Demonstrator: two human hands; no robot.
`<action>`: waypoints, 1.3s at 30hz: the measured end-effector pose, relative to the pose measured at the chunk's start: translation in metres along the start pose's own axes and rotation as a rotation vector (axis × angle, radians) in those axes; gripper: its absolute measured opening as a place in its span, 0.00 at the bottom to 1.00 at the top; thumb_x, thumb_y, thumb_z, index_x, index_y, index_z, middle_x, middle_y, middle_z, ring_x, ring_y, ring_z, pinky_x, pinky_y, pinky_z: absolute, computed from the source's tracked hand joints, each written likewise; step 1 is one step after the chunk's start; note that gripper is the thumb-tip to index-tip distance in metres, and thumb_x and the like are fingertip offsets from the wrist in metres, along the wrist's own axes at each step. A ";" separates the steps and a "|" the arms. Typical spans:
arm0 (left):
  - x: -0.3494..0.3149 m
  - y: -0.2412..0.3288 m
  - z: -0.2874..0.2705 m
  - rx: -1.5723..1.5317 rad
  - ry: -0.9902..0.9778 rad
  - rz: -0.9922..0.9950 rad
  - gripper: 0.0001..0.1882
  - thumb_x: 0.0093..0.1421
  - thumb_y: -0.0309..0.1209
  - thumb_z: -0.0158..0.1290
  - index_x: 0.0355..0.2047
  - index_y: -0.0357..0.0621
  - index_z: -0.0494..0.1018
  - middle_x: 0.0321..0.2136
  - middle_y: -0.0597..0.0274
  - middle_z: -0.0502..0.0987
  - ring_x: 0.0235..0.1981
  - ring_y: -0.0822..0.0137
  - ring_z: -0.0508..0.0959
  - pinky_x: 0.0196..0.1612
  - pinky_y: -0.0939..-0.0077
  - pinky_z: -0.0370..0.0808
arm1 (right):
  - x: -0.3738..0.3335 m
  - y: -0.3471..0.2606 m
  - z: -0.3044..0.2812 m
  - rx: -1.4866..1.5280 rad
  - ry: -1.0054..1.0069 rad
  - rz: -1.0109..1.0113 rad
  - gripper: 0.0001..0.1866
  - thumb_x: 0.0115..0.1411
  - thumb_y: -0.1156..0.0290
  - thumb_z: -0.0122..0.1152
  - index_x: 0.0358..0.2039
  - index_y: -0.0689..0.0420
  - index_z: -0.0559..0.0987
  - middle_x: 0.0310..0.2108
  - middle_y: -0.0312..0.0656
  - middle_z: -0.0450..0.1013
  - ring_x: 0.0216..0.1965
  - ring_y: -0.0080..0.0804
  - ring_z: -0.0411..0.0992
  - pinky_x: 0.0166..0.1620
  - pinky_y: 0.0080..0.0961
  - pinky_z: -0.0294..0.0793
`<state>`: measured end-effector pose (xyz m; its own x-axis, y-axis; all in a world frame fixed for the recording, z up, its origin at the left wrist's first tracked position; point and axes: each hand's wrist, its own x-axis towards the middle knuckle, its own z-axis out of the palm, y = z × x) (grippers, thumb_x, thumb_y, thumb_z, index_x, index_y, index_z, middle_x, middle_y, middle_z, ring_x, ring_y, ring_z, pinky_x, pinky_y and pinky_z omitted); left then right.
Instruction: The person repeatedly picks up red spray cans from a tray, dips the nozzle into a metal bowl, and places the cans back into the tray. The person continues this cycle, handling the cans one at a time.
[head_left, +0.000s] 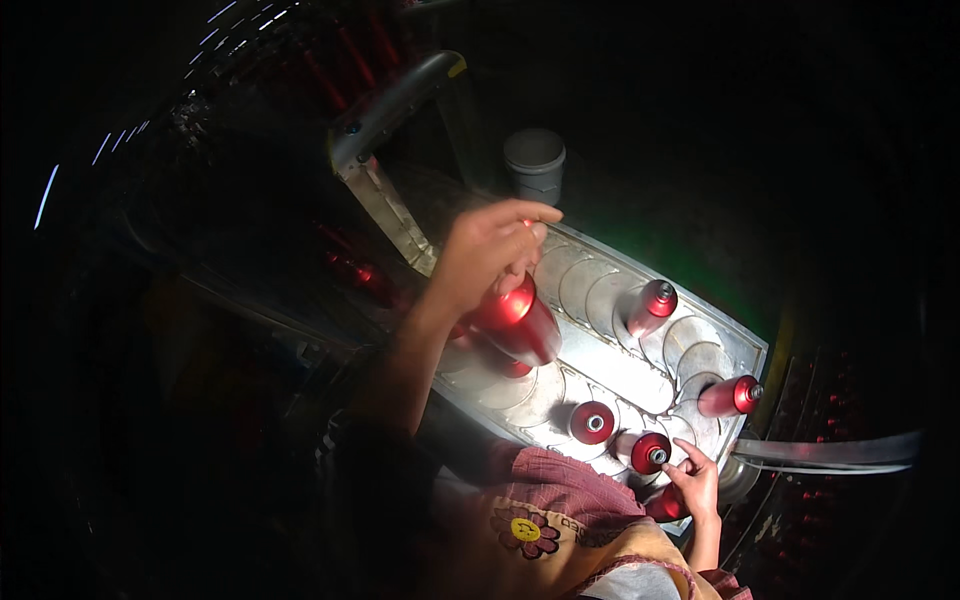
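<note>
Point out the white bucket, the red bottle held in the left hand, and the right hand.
White bucket (540,181): head view, on its outer wall.
Held red bottle (525,331): head view, on its side.
Right hand (698,484): head view, on its back.

The left bottle (528,338) is glossy metallic red, paler where the light strikes; the right bottles (722,398) share that red, with grey necks. Overlapping crescents pattern the silver-grey conveyor (598,300), which glares white in its middle. The far bucket (534,170) is greyish white. The near garment (568,485) pairs maroon with tan, bearing a maroon, yellow-centred flower (524,530).
</note>
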<state>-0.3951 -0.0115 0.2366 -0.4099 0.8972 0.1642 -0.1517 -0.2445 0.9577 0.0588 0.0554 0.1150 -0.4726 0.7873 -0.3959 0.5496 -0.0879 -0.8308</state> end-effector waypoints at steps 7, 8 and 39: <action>0.181 -0.160 -0.055 0.071 0.194 -0.062 0.09 0.62 0.26 0.54 0.41 0.35 0.78 0.15 0.69 0.68 0.10 0.79 0.64 0.13 0.85 0.58 | 0.016 -0.085 -0.050 0.257 0.293 -0.035 0.16 0.57 0.82 0.63 0.48 0.65 0.77 0.13 0.27 0.63 0.10 0.12 0.55 0.14 0.14 0.53; 0.193 -0.188 -0.066 0.087 0.268 -0.096 0.09 0.62 0.26 0.54 0.40 0.36 0.78 0.15 0.69 0.68 0.10 0.78 0.65 0.13 0.84 0.59 | 0.014 -0.098 -0.058 0.249 0.384 -0.085 0.15 0.58 0.81 0.62 0.47 0.65 0.76 0.13 0.27 0.61 0.10 0.11 0.54 0.12 0.13 0.52; -0.023 -0.268 -0.009 0.809 -0.232 -0.092 0.16 0.51 0.19 0.61 0.41 0.42 0.76 0.54 0.53 0.75 0.56 0.57 0.72 0.59 0.66 0.67 | 0.218 -0.025 0.029 0.229 0.393 -0.770 0.13 0.61 0.75 0.62 0.46 0.59 0.78 0.39 0.39 0.78 0.42 0.25 0.78 0.45 0.23 0.78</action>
<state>-0.3527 0.0301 -0.0255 -0.2189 0.9751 0.0368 0.5510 0.0924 0.8294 -0.0782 0.2117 0.0383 -0.3607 0.8270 0.4312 0.0063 0.4645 -0.8856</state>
